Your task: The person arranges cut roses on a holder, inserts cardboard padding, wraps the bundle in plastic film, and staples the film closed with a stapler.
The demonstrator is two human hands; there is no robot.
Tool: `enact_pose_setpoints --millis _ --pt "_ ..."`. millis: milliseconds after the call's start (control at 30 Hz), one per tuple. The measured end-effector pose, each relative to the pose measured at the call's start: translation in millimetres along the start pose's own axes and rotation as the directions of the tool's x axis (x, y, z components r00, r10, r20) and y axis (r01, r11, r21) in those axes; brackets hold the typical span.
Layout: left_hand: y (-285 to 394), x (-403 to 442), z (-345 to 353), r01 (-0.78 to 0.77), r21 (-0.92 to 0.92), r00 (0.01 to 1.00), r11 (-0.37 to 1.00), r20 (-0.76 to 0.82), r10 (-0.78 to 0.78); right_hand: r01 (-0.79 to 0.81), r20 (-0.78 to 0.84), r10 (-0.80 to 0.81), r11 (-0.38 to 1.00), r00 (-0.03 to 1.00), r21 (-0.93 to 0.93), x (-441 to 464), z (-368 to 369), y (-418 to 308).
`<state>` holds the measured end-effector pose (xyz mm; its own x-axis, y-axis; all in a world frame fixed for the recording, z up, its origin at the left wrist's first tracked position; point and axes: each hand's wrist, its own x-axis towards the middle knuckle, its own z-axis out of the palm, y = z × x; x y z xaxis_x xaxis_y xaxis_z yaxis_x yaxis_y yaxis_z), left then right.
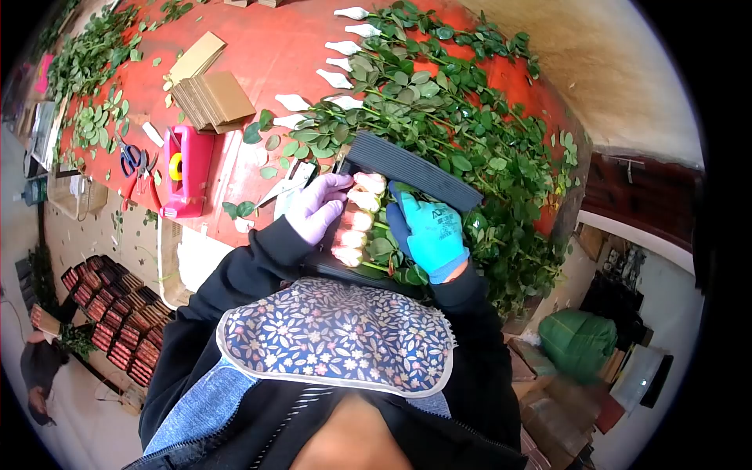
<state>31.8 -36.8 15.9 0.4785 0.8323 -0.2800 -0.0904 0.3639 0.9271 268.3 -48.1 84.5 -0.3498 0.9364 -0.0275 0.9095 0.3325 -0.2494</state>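
Pale pink roses (pixel 354 221) lie in a row, heads to the left, in a dark ribbed holder (pixel 415 166) in front of me. My left hand (pixel 319 207), in a lilac glove, is at the top rose head, its thumb and fingertips closed together against the petals. My right hand (pixel 431 233), in a bright blue glove with dark fingers, curls over the stems just right of the heads. Its fingertips are partly hidden. Green stems (pixel 379 225) run beneath that hand.
Roses with white-covered heads (pixel 342 47) and leafy stems (pixel 470 110) cover the red table's (pixel 282 39) right side. Cardboard pieces (pixel 215 100), a pink tape dispenser (pixel 186 172), scissors (pixel 129 159) and red-handled pruners (pixel 142 184) lie left. Bundled roses (pixel 117 313) stand below left, near another person (pixel 45 368).
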Motion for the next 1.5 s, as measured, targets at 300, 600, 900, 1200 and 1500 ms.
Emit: enact_pose_setpoints --millis 300,600,900,1200,1500 --pt "57.0 -18.0 -20.4 -0.334 0.699 0.894 0.632 0.023 0.447 -0.081 -0.01 0.081 0.997 0.997 -0.014 -11.4 -5.5 10.1" --pt "19.6 8.2 25.0 -0.431 0.807 0.886 0.404 0.292 0.361 -0.064 0.05 0.07 0.992 0.996 -0.11 -7.5 -12.3 10.7" --pt "41.5 8.7 3.4 -0.496 0.718 0.866 0.488 0.375 0.33 -0.089 0.059 0.094 0.993 0.994 -0.081 -10.4 -14.2 13.5" --pt "67.2 88.0 -199.9 0.666 0.737 0.596 0.115 -0.618 0.513 -0.038 -0.1 0.055 0.985 0.993 0.166 2.4 -63.5 -13.1" --pt "35.9 99.4 -291.4 0.718 0.657 0.575 0.23 -0.746 0.337 -0.042 -0.057 0.049 0.991 0.997 0.124 -3.7 -55.3 -17.5"
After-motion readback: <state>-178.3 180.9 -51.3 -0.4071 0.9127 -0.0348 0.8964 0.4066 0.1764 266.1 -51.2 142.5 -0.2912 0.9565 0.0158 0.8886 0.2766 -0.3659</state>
